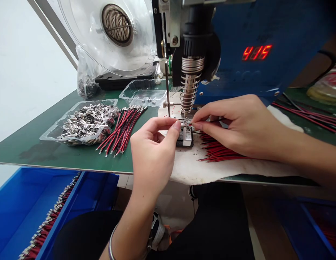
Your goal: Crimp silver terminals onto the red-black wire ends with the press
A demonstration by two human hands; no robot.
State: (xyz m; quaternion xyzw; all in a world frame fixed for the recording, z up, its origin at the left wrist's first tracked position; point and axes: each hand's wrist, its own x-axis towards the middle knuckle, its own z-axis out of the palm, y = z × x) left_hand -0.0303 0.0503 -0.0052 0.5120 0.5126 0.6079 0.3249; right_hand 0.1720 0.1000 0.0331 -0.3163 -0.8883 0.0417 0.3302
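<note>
Under the spring-wrapped soldering iron (188, 85), both my hands meet at a small metal fixture (187, 135). My left hand (157, 144) pinches a small silver metal connector, mostly hidden by thumb and finger, at the fixture's left side. From the right, my right hand (230, 124) closes thumb and forefinger on the end of a thin red-and-black wire. The wire's tip points at the connector below the iron's tip; whether they touch I cannot tell. A bundle of red and black wires (220, 150) lies on the white cloth beneath my right hand.
A clear tray (52, 135) heaped with metal connectors stands left, beside wires with connectors attached (124, 130). Behind are another clear tray (143, 94) and a solder-wire reel (117, 25). The blue machine (265, 79) shows 415. A blue bin (18, 213) sits below the table's edge.
</note>
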